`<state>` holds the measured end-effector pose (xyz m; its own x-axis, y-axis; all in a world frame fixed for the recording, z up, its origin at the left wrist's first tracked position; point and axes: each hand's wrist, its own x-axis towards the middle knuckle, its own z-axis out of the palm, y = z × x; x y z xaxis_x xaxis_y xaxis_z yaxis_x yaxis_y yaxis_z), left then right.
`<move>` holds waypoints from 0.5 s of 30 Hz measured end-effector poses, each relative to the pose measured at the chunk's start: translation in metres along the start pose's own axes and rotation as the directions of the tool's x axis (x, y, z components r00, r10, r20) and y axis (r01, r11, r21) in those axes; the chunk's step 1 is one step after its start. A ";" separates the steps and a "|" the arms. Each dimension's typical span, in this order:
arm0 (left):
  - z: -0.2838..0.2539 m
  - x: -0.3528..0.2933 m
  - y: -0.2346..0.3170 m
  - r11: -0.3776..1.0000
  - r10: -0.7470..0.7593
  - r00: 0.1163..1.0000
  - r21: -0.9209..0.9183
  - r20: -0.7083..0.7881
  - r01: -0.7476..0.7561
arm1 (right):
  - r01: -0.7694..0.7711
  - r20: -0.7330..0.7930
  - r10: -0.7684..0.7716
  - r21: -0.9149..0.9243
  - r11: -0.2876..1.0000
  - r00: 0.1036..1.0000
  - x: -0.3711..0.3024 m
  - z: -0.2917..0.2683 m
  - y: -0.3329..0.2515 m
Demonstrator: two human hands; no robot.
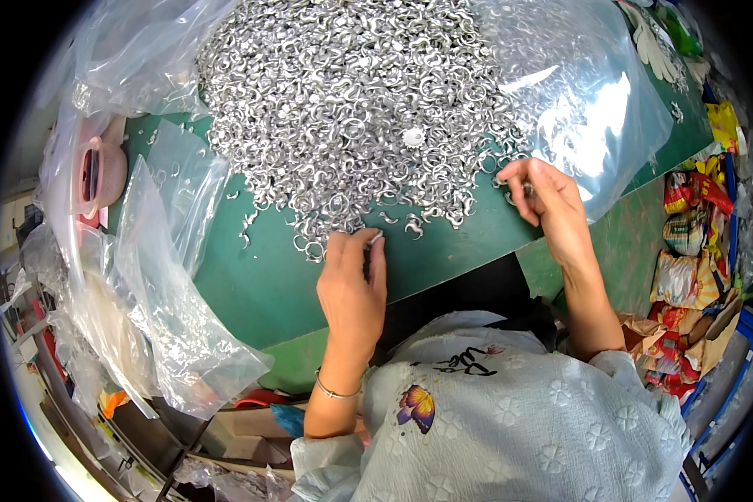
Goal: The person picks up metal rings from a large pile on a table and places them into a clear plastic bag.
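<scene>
A large heap of small curved silver metal pieces (351,100) covers much of the green tabletop (263,301). My left hand (349,280) is at the near edge of the heap. Its thumb and fingers pinch a small silver metal piece (375,239). Off to the right, my right hand (552,198) is held beside the heap's right edge with its fingers curled in. Something greyish shows between those fingertips, too small to make out. A few loose pieces lie between the two hands.
Clear plastic bags lie at the left (184,351) and over the heap's right side (594,109). A pink container (100,176) stands at the far left. White gloves (652,46) rest at the back right. Colourful packages (686,268) are piled beyond the table's right edge.
</scene>
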<state>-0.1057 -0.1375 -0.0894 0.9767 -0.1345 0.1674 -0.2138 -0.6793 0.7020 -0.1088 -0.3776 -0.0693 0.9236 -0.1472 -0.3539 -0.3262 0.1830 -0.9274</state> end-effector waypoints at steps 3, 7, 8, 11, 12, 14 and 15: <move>-0.003 -0.001 0.005 0.876 -0.193 0.979 -0.438 0.071 0.204 | 0.178 -0.010 -0.202 -0.431 0.885 0.979 -0.004 -0.001 0.004; -0.006 0.001 0.011 -0.024 -0.228 0.818 -0.843 0.528 0.537 | 0.419 0.212 -0.408 -0.739 0.527 0.888 -0.012 0.019 0.010; -0.004 0.001 0.005 -0.130 -0.147 0.805 -0.818 0.574 0.560 | 0.444 0.237 -0.444 -0.773 0.453 0.864 -0.011 0.019 0.013; 0.004 -0.003 0.010 0.137 -0.261 0.829 -0.831 0.495 0.539 | 0.516 0.313 -0.540 -0.811 0.277 0.781 -0.003 0.019 0.025; 0.008 -0.006 0.012 0.459 -0.284 0.877 -0.748 0.387 0.479 | 0.542 0.325 -0.573 -0.800 0.258 0.752 -0.002 0.018 0.026; 0.012 -0.004 0.025 0.927 -0.177 0.973 -0.307 0.150 0.216 | 0.555 0.275 -0.614 -0.765 0.326 0.740 0.001 0.015 0.029; 0.016 -0.004 0.025 0.978 -0.094 0.990 -0.177 0.109 0.113 | 0.541 0.212 -0.619 -0.734 0.410 0.756 0.002 0.014 0.029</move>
<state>-0.1149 -0.1656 -0.0840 0.9887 -0.1478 0.0239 -0.1025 -0.5518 0.8276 -0.1132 -0.3590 -0.0952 0.9430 -0.0187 0.3323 0.2183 -0.7187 -0.6602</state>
